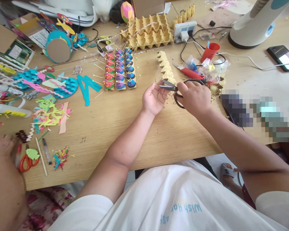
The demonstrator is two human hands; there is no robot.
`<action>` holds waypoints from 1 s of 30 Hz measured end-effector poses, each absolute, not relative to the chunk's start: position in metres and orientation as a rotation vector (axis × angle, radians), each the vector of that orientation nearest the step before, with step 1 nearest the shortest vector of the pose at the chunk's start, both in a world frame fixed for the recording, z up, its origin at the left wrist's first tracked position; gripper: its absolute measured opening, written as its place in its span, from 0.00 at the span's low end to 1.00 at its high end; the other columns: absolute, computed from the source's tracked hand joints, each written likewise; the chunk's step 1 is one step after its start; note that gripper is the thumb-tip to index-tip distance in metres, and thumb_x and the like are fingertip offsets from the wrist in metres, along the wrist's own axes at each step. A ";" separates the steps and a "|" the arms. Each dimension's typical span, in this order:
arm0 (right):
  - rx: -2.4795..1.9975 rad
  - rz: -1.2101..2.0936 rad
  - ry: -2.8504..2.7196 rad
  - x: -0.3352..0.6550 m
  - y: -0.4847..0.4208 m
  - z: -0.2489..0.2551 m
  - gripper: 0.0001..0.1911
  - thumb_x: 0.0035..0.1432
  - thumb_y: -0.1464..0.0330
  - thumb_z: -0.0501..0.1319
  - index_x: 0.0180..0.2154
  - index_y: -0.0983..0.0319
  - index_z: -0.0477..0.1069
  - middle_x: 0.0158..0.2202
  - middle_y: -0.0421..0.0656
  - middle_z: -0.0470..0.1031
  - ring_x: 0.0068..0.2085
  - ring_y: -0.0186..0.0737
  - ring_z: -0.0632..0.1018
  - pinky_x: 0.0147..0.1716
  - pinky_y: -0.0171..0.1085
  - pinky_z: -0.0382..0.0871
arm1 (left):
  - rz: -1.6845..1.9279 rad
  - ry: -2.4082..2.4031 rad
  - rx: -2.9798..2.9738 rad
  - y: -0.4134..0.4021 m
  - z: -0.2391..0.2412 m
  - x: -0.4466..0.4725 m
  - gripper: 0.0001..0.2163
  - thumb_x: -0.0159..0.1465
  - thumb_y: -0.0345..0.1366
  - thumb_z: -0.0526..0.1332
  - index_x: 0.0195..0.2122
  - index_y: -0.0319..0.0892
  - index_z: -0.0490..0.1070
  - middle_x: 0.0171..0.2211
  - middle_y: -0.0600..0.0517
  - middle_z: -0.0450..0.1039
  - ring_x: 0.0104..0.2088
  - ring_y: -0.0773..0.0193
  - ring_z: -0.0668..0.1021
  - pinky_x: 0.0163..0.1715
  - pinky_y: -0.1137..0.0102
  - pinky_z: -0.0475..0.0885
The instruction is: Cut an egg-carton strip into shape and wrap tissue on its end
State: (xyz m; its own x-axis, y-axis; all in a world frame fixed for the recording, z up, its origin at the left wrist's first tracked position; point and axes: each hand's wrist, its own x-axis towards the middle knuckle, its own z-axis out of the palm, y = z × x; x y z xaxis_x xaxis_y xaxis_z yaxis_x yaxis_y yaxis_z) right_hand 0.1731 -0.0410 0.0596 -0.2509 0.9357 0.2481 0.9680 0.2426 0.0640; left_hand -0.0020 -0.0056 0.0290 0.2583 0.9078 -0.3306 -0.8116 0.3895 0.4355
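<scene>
My right hand point(197, 96) grips black-handled scissors point(169, 86), their blades slightly apart and pointing left over my left fingers. My left hand point(154, 98) is turned palm up with its fingers bent, at the near end of a strip of yellowish egg carton point(165, 68). The fingertips are partly hidden behind the blades, and the strip runs away from them toward the back of the table. Small carton scraps lie beneath both hands. To the left stand three rows of painted egg-carton caterpillars point(119, 69) with pins stuck in them.
Uncut egg cartons point(150, 32) lie at the back beside a power strip point(185, 29). A red cup point(210, 52), plastic bags and a red-handled knife point(191, 73) are on the right. Paper scraps point(49, 110) and orange scissors point(28, 162) lie left, near another person's arm point(6, 179).
</scene>
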 end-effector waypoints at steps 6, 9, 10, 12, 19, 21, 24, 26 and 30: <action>-1.845 -0.319 -2.369 0.177 -0.042 0.060 0.13 0.73 0.62 0.60 0.54 0.58 0.75 0.46 0.51 0.82 0.48 0.52 0.79 0.39 0.42 0.59 | 1.176 0.601 0.211 -0.006 0.028 -0.002 0.24 0.82 0.43 0.49 0.69 0.36 0.72 0.70 0.44 0.76 0.76 0.55 0.70 0.69 0.68 0.75; -1.833 -0.299 -2.372 0.179 -0.042 0.060 0.13 0.75 0.60 0.59 0.54 0.58 0.74 0.46 0.51 0.82 0.47 0.52 0.80 0.39 0.41 0.61 | 1.172 0.598 0.218 -0.006 0.029 -0.001 0.24 0.82 0.43 0.48 0.69 0.37 0.72 0.71 0.45 0.75 0.76 0.55 0.70 0.70 0.68 0.74; -1.831 -0.297 -2.373 0.180 -0.042 0.060 0.13 0.75 0.60 0.59 0.54 0.58 0.74 0.45 0.51 0.82 0.46 0.52 0.81 0.39 0.41 0.61 | 1.171 0.597 0.217 -0.006 0.029 -0.001 0.24 0.83 0.43 0.48 0.69 0.37 0.73 0.71 0.45 0.75 0.76 0.55 0.70 0.70 0.67 0.74; -1.826 -0.292 -2.376 0.180 -0.041 0.060 0.13 0.74 0.60 0.60 0.53 0.58 0.74 0.44 0.51 0.83 0.45 0.51 0.81 0.37 0.40 0.61 | 1.172 0.599 0.214 -0.006 0.028 -0.001 0.23 0.82 0.43 0.48 0.69 0.38 0.73 0.69 0.46 0.76 0.76 0.54 0.71 0.70 0.66 0.75; -1.765 -0.215 -2.362 0.187 -0.034 0.055 0.12 0.74 0.58 0.61 0.51 0.58 0.74 0.41 0.49 0.83 0.42 0.50 0.82 0.37 0.40 0.62 | 1.169 0.592 0.239 -0.005 0.026 -0.002 0.24 0.82 0.44 0.48 0.68 0.37 0.73 0.68 0.45 0.77 0.75 0.55 0.72 0.68 0.67 0.76; -1.754 -0.190 -2.360 0.190 -0.032 0.053 0.11 0.74 0.58 0.61 0.49 0.58 0.74 0.38 0.48 0.82 0.41 0.50 0.82 0.37 0.41 0.62 | 1.168 0.591 0.241 -0.005 0.025 -0.002 0.24 0.82 0.44 0.48 0.68 0.38 0.73 0.68 0.45 0.78 0.74 0.55 0.74 0.67 0.66 0.77; -1.729 -0.149 -2.347 0.194 -0.030 0.052 0.10 0.72 0.59 0.62 0.48 0.58 0.74 0.37 0.48 0.82 0.41 0.50 0.82 0.37 0.41 0.63 | 1.168 0.586 0.234 -0.005 0.025 -0.003 0.23 0.82 0.44 0.48 0.69 0.40 0.72 0.66 0.45 0.79 0.72 0.54 0.76 0.66 0.64 0.79; -1.689 -0.106 -2.290 0.197 -0.028 0.053 0.12 0.70 0.57 0.63 0.48 0.57 0.75 0.37 0.47 0.82 0.40 0.50 0.82 0.37 0.41 0.64 | 1.161 0.584 0.229 -0.005 0.026 -0.003 0.23 0.82 0.44 0.49 0.70 0.41 0.72 0.66 0.46 0.80 0.71 0.54 0.77 0.65 0.63 0.80; -1.594 0.068 -2.060 0.201 -0.023 0.052 0.20 0.66 0.48 0.66 0.49 0.56 0.75 0.33 0.44 0.80 0.37 0.48 0.80 0.34 0.41 0.66 | 1.142 0.598 0.223 -0.006 0.028 -0.002 0.23 0.82 0.45 0.48 0.69 0.42 0.73 0.67 0.47 0.79 0.71 0.54 0.77 0.63 0.64 0.80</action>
